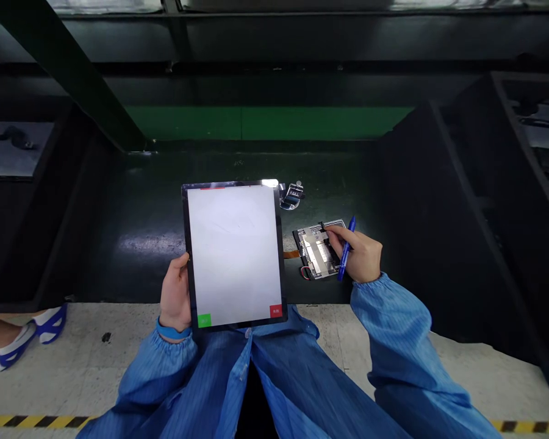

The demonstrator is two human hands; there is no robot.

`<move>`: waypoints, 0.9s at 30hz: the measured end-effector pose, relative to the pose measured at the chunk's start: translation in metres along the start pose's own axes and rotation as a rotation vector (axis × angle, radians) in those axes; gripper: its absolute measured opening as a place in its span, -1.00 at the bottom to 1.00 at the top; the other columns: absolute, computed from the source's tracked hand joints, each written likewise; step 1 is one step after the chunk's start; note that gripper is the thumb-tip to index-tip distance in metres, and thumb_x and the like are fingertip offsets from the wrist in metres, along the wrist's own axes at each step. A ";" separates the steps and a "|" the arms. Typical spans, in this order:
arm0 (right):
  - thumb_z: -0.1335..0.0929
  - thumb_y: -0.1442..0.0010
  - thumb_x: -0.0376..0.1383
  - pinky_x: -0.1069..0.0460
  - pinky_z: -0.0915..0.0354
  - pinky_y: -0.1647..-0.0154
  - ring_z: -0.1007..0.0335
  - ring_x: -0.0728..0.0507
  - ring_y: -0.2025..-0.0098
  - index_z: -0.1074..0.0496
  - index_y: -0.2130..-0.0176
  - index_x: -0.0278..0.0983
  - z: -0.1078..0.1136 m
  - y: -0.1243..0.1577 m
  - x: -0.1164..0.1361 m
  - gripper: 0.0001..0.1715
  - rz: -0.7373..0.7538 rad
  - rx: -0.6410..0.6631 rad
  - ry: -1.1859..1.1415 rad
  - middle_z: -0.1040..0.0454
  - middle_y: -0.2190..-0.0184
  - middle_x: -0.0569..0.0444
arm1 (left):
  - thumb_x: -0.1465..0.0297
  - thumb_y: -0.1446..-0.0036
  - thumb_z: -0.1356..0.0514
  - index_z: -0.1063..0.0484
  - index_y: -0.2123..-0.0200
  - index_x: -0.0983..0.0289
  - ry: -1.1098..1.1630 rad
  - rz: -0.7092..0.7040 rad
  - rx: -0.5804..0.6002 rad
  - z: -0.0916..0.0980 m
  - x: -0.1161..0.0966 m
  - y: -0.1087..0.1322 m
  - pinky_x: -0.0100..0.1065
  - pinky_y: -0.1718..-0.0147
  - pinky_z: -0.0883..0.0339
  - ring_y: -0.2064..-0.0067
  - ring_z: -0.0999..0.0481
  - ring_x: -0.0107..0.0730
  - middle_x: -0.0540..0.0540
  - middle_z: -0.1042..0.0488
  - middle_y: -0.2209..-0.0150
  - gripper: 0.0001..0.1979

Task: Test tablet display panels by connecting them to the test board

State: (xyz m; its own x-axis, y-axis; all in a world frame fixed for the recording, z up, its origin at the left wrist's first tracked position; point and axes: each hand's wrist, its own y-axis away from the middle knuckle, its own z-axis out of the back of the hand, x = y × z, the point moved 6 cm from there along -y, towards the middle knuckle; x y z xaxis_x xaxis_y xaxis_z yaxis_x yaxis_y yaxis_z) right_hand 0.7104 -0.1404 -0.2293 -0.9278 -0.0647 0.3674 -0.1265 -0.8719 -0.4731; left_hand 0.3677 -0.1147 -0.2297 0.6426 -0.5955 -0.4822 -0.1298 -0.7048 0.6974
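A black-framed display panel point(235, 256) stands in the middle, its screen lit white, with a green block at its lower left and a red one at its lower right. My left hand point(177, 292) is closed around the panel's left edge. To the right lies a small circuit board unit point(318, 253), joined to the panel by a short orange-brown flat cable point(291, 254). My right hand point(360, 253) has a blue pen point(346, 249) held among its fingers. Its thumb and index tips meet at the unit's upper edge, beside a small black part.
A shiny metal counter-like device point(293, 195) sits behind the panel on the dark green bench point(150, 213). Black bins or trays flank the bench at left point(41, 201) and right point(466, 201). Another person's sandalled feet point(32, 329) show at lower left.
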 end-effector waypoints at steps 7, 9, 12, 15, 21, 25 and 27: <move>-0.31 -0.30 -0.18 0.03 -0.33 0.47 -0.45 -0.11 0.53 -0.62 0.27 -0.27 0.007 0.000 0.003 -0.68 -0.068 -0.044 -0.088 -0.53 0.55 0.02 | 0.30 -0.06 -0.23 -0.58 0.40 0.21 -0.001 -0.112 0.034 0.001 -0.006 -0.004 -0.16 -0.17 -0.39 -0.11 -0.56 -0.06 0.06 -0.68 0.27 -0.85; -0.30 -0.33 -0.16 0.04 -0.35 0.47 -0.44 -0.08 0.55 -0.59 0.24 -0.28 0.011 0.000 0.023 -0.67 -0.073 -0.051 -0.131 -0.52 0.55 0.05 | 0.30 0.06 -0.33 -0.58 0.44 0.18 -0.038 -0.133 0.045 0.004 -0.005 -0.003 -0.17 -0.13 -0.44 -0.05 -0.60 -0.06 0.03 -0.68 0.30 -0.90; -0.29 -0.36 -0.04 0.10 -0.41 0.46 -0.47 -0.02 0.53 -0.50 0.02 -0.25 0.011 -0.006 0.074 -0.59 -0.010 0.058 -0.328 -0.57 0.48 0.12 | 0.33 0.20 -0.47 -0.61 0.39 0.11 -0.267 -0.200 0.077 0.013 -0.009 0.000 -0.19 0.01 -0.55 0.09 -0.67 -0.09 -0.04 -0.68 0.34 -0.79; -0.40 -0.30 -0.05 0.12 -0.44 0.43 -0.53 -0.03 0.45 -0.47 0.10 -0.27 0.009 -0.020 0.124 -0.64 0.079 0.223 -0.746 -0.60 0.42 0.09 | 0.29 0.02 -0.43 -0.64 0.28 0.13 -0.764 -0.473 0.190 0.010 -0.032 0.012 -0.21 0.15 -0.61 0.20 -0.69 -0.15 0.00 -0.69 0.30 -0.82; -0.30 -0.39 -0.37 0.01 -0.52 0.16 -0.60 -0.13 0.11 -0.50 0.17 -0.20 0.032 -0.032 0.150 -0.83 0.561 -0.005 -0.542 -0.64 0.19 0.03 | 0.34 -0.41 0.04 -0.47 -0.15 0.08 -1.577 -1.156 0.808 -0.042 -0.061 0.059 0.15 -0.30 -0.18 -0.29 -0.37 -0.09 0.10 -0.48 -0.20 -0.61; -0.45 -0.24 -0.36 -0.11 -0.51 -0.05 -0.49 -0.21 -0.11 -0.38 -0.12 -0.01 0.027 -0.042 0.132 -0.50 0.590 -0.206 -0.358 -0.54 -0.07 0.05 | 0.62 -0.32 -0.06 -0.29 -0.28 0.28 -2.003 -1.651 0.865 -0.053 -0.062 0.071 0.20 -0.38 0.10 -0.42 -0.11 -0.07 0.25 -0.35 -0.29 -0.51; -0.49 -0.19 -0.27 -0.22 -0.44 -0.17 -0.37 -0.28 -0.24 -0.18 -0.30 -0.03 0.014 -0.058 0.121 -0.20 0.456 -0.223 -0.432 -0.41 -0.22 -0.04 | 0.65 -0.27 -0.14 -0.33 -0.24 0.34 -2.075 -1.838 0.848 -0.051 -0.062 0.069 0.15 -0.39 0.12 -0.42 -0.08 -0.06 0.27 -0.39 -0.26 -0.52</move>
State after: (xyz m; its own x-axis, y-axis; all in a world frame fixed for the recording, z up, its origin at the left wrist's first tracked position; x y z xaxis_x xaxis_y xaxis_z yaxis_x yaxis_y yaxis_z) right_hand 0.6108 -0.1043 -0.1461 -0.6871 -0.6327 0.3572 0.1330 -0.5928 -0.7943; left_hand 0.3575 -0.1070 -0.1246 -0.2957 0.9505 0.0949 -0.9009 -0.2445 -0.3586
